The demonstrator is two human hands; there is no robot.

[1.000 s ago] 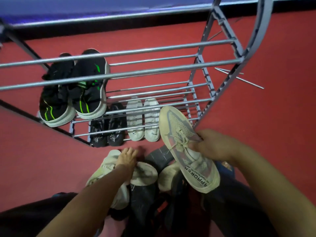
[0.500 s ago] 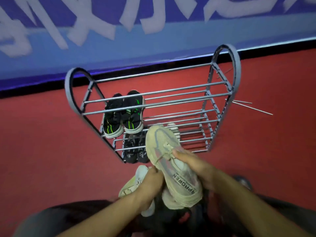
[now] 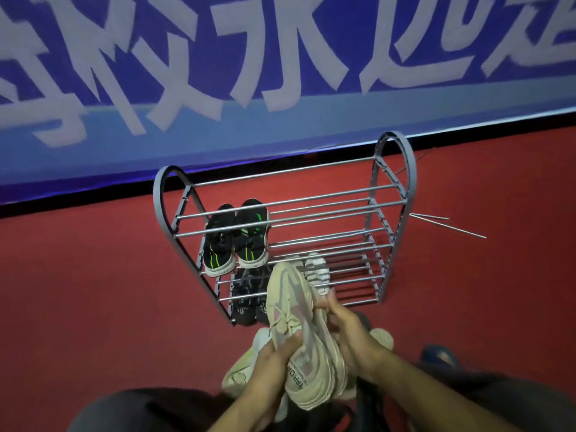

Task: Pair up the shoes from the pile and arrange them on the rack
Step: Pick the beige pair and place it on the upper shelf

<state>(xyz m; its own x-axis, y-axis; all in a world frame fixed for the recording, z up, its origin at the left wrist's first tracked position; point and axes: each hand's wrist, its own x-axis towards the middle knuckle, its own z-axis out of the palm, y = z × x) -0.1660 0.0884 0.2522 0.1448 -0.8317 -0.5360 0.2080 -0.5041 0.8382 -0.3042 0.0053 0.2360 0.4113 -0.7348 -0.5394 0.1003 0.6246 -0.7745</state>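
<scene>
Both hands hold a beige knit sneaker (image 3: 296,310) with lettering on its heel, toe pointing at the grey metal rack (image 3: 396,194). My left hand (image 3: 274,357) grips its near side and my right hand (image 3: 343,325) grips its far side. It may be two matching sneakers pressed together; I cannot tell. A black pair with green stripes (image 3: 237,241) sits on a middle shelf at the left. Lower down are a dark pair (image 3: 246,294) and a white pair (image 3: 316,269). The pile (image 3: 246,366) of pale shoes lies under my hands.
The rack stands on a red floor (image 3: 93,291) before a blue banner (image 3: 280,73) with white characters. Two loose metal rods (image 3: 448,224) lie on the floor right of the rack. A blue shoe (image 3: 439,353) shows at the right, near my dark-clothed legs.
The view has pulled back and up, away from the rack. My left hand left the pile and came up onto the beige sneaker, which both hands now hold.
</scene>
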